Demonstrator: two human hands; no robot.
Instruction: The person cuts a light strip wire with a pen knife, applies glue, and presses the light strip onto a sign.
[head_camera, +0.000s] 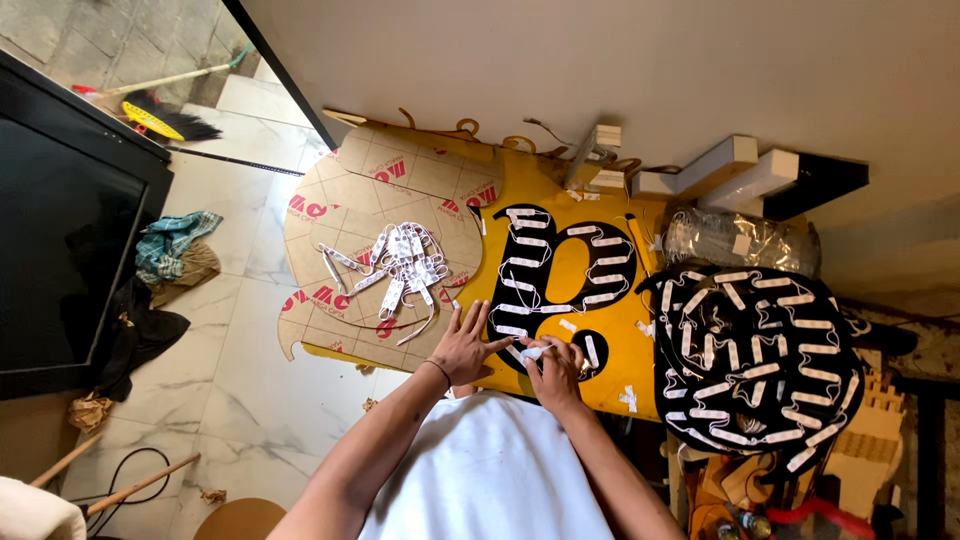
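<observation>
My left hand (464, 345) lies flat with its fingers spread on the lower left edge of a black letter-shaped panel (563, 262) set with wired white light modules. My right hand (553, 368) pinches one small white module (533, 352) at the panel's bottom edge. The panel rests on a yellow board (612, 375). A loose heap of white modules (402, 268) on wires sits on a brown cardboard cutout (330, 205) left of my hands.
A round black panel (752, 360) covered with wired modules lies to the right. White boxes (735, 170) and a clear wrapped roll (735, 240) stand by the wall. On the tiled floor to the left are a broom (160, 115), crumpled cloths (175, 250) and a dark cabinet (60, 220).
</observation>
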